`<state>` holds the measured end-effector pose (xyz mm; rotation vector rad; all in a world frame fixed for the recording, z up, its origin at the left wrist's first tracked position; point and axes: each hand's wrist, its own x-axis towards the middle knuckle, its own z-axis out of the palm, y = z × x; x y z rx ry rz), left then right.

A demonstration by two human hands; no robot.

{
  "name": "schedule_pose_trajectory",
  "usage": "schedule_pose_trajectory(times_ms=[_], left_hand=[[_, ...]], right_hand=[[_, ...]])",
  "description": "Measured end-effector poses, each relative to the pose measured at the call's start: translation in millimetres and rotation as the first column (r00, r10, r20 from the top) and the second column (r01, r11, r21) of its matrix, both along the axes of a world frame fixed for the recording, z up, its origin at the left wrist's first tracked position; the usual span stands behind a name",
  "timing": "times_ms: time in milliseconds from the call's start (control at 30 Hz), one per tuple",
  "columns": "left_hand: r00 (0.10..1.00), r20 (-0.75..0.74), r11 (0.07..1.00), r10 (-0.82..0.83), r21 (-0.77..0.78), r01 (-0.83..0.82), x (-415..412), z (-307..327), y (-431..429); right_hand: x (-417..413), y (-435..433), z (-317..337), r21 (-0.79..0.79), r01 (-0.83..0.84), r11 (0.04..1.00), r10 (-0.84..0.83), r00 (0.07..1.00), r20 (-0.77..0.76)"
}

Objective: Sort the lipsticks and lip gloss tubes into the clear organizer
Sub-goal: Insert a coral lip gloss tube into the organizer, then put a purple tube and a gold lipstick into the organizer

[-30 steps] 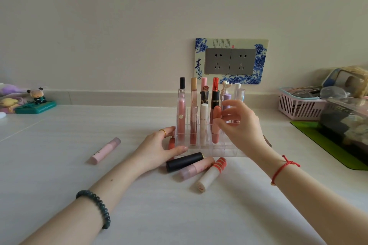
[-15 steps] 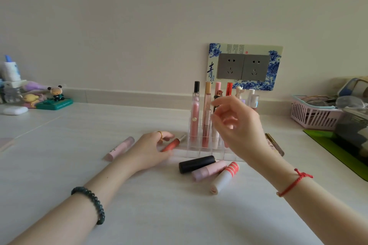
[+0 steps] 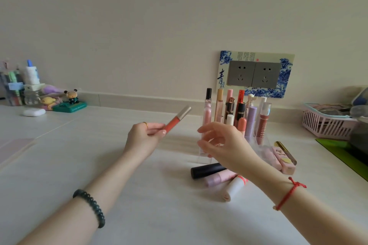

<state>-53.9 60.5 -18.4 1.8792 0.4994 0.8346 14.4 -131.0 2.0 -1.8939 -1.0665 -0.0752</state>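
Note:
My left hand (image 3: 144, 137) pinches a coral lip gloss tube (image 3: 176, 120) with a silver cap and holds it tilted above the table, left of the clear organizer (image 3: 261, 142). Several lipsticks and gloss tubes stand upright in the organizer. My right hand (image 3: 223, 145) hovers in front of the organizer with relaxed, spread fingers and holds nothing. On the table below it lie a black tube (image 3: 207, 170), a pale pink tube (image 3: 220, 178) and a white tube with a coral end (image 3: 235, 187). A pink boxed tube (image 3: 283, 158) lies to the organizer's right.
A pink basket (image 3: 326, 125) and a green mat (image 3: 338, 146) sit at the far right. Small figurines (image 3: 68, 99), a white case (image 3: 33, 112) and bottles (image 3: 29, 83) stand at the back left. A socket plate (image 3: 254, 74) is on the wall behind the organizer.
My left hand picked the coral gloss tube up off the table and raised it. My right hand drew back from the organizer, empty. The view swung right and down.

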Motion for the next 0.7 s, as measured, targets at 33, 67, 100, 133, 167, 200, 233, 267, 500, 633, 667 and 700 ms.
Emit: schedule_pose_trajectory(times_ms=[33,67,100,133,167,200,233,267,500,633,667,700], left_hand=[[0.997,0.060,0.995,-0.057,-0.081,0.062,-1,3,-5],[0.985,0.117,0.978,-0.126,-0.152,0.143,-2,5,-12],[0.967,0.163,0.951,-0.198,-0.207,0.229,-2,7,-19],[0.945,0.191,0.920,-0.265,-0.242,0.307,-1,8,-27],[0.925,0.204,0.894,-0.322,-0.257,0.368,0,8,-35],[0.907,0.209,0.871,-0.366,-0.265,0.413,1,9,-42],[0.892,0.211,0.853,-0.400,-0.268,0.447,3,9,-49],[0.879,0.213,0.839,-0.427,-0.270,0.473,5,9,-56],[0.829,0.199,0.818,-0.523,-0.157,0.553,22,17,-86],[0.833,0.228,0.842,-0.505,-0.086,0.533,36,26,-103],[0.834,0.225,0.847,-0.503,-0.063,0.528,39,27,-108],[0.835,0.220,0.850,-0.504,-0.044,0.524,42,28,-112]], right_hand=[[1,-1,2,0.017,0.007,1.000,-0.006,0.999,-0.051],[1,-3,4,0.045,0.009,0.999,-0.003,0.994,-0.113],[2,-5,6,0.078,0.007,0.997,0.006,0.985,-0.173],[2,-7,9,0.115,0.006,0.993,0.019,0.975,-0.219],[3,-10,11,0.154,0.006,0.988,0.033,0.968,-0.251],[4,-13,13,0.196,0.007,0.981,0.047,0.963,-0.267],[5,-16,16,0.238,0.007,0.971,0.060,0.960,-0.273],[6,-19,17,0.274,0.007,0.962,0.070,0.959,-0.273],[22,-49,29,0.321,0.008,0.947,0.084,0.959,-0.269],[31,-63,39,0.314,0.034,0.949,0.041,0.973,-0.229],[32,-66,41,0.312,0.043,0.949,0.026,0.977,-0.213],[34,-68,43,0.307,0.054,0.950,0.006,0.982,-0.191]])
